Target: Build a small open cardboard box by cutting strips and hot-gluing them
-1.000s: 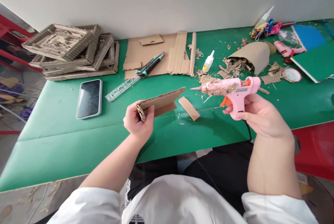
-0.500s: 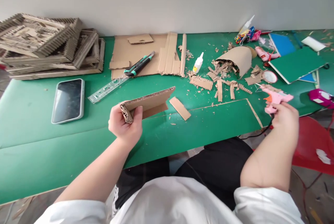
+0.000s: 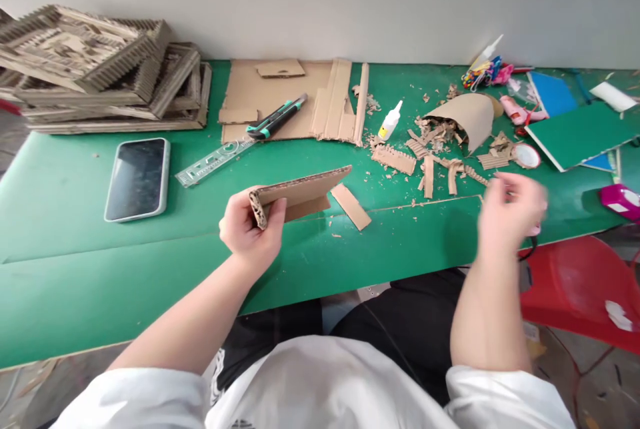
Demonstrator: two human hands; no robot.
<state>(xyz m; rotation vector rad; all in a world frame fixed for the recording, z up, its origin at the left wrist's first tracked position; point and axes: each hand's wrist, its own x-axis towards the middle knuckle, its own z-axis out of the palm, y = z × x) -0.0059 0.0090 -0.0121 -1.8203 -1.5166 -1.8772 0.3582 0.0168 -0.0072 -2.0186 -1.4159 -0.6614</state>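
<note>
My left hand (image 3: 253,226) is closed round the near end of a folded piece of cardboard (image 3: 305,192). The thumb presses on its inner face, and the corrugated edge faces me. The piece is held up off the green table, its far end tilted away to the right. On the right, my right hand (image 3: 513,212) is raised over the table edge, closed and smeared by motion. It grips a pink glue gun (image 3: 535,230), mostly hidden behind the hand, with a dark cord below. A loose cardboard strip (image 3: 351,207) lies just past the held piece.
A phone (image 3: 137,179), a clear ruler (image 3: 215,161) and a cutter (image 3: 277,117) lie left of centre. Cardboard frames (image 3: 120,79) are stacked at back left. Beyond the hands stand a glue bottle (image 3: 390,121) and a curved cardboard piece (image 3: 473,116) among scraps. A red chair (image 3: 585,289) is at right.
My right hand has swung left and turned, taking the glue gun mostly out of sight behind it. My left hand keeps its hold on the folded cardboard; the view has shifted slightly.
</note>
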